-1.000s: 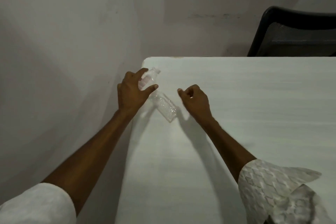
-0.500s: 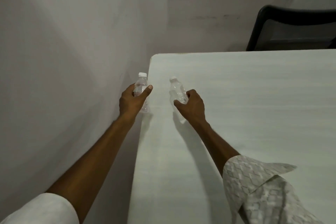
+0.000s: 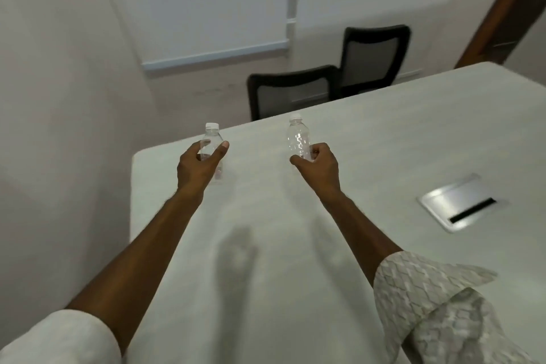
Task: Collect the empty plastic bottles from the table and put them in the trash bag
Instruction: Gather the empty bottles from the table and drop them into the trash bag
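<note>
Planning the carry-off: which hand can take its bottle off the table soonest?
Probably left: the left hand grips the left bottle nearer the table edge; the right hand holds the right bottle further in.

The left bottle (image 3: pixel 211 141) is small, clear plastic with a white cap on; nothing shows inside it; it stands upright, cap up, gripped round its lower body by the left hand (image 3: pixel 198 167), thumb across its front; most of its lower part is hidden behind the fingers; it is over the table (image 3: pixel 384 162), near the far left corner. The right bottle (image 3: pixel 297 139) is much alike: clear, ribbed, white-capped, empty-looking; it is nearly upright, top tipped slightly left, held by its lower end in the right hand (image 3: pixel 318 167) over the table; the two are side by side, well apart.
</note>
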